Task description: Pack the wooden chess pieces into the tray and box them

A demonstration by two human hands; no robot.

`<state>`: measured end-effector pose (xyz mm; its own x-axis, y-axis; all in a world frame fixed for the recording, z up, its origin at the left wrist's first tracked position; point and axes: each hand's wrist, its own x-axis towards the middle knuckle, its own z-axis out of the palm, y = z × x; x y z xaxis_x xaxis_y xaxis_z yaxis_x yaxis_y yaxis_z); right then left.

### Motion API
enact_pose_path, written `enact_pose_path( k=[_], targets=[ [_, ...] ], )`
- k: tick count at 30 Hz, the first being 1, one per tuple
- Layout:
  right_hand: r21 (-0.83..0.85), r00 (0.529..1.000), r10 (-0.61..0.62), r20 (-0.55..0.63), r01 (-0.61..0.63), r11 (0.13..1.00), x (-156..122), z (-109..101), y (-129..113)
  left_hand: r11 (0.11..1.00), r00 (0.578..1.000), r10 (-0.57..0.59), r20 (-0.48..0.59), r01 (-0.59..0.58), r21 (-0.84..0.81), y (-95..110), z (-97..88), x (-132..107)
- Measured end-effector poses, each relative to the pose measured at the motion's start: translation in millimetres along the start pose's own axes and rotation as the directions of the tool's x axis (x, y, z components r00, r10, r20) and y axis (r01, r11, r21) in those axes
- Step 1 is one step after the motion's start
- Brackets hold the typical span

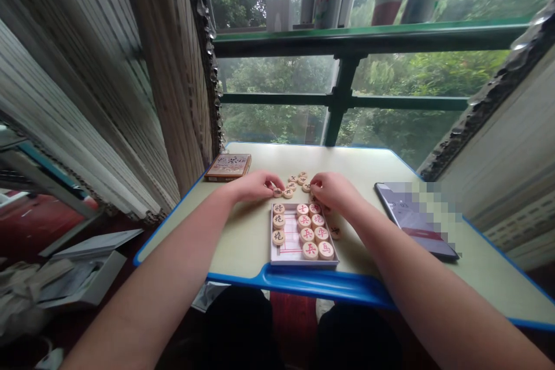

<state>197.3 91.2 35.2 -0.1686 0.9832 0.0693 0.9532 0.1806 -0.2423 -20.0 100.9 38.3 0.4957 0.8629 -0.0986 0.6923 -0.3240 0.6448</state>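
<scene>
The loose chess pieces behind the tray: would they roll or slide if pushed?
The chess pieces lie flat as low discs, so they probably slide, not roll. They look wooden and small: likely light, stiff. The smooth table may let them skid.

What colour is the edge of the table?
Blue; the table edge shows best in the head view.

- xiangqi pieces: pale wood, red and black characters
- tray: white, red lines
- table: beige, blue rim
- box lid: brown

The left hand and right hand are bare, forearms unsleeved, trousers black.
</scene>
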Motion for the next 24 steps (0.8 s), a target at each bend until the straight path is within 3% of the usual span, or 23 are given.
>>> enact_pose_path(
  k=[3,8,15,20,24],
  targets=[
    [0.016,0.992,-0.103,-0.075,0.104,0.994,1,4,2,0.999,1.0,0.012,-0.018,-0.011,0.034,0,0.9,1],
    [0.006,0.914,-0.394,-0.1,0.397,0.918,4,14,4,0.999,0.998,-0.011,-0.063,0.014,0.039,0,4.1,5],
    [0.079,0.912,-0.399,-0.095,0.407,0.91,6,16,2,0.971,0.973,-0.003,-0.232,0.059,0.234,-8,8.5,12],
    [0.091,0.917,-0.373,-0.141,0.387,0.918,6,17,1,0.952,0.99,-0.004,-0.141,0.048,0.303,-7,9.7,9],
    [0.108,0.9,-0.426,-0.097,0.435,0.894,6,14,2,0.965,0.991,0.004,-0.132,0.031,0.259,-5,8.9,8]
  ],
)
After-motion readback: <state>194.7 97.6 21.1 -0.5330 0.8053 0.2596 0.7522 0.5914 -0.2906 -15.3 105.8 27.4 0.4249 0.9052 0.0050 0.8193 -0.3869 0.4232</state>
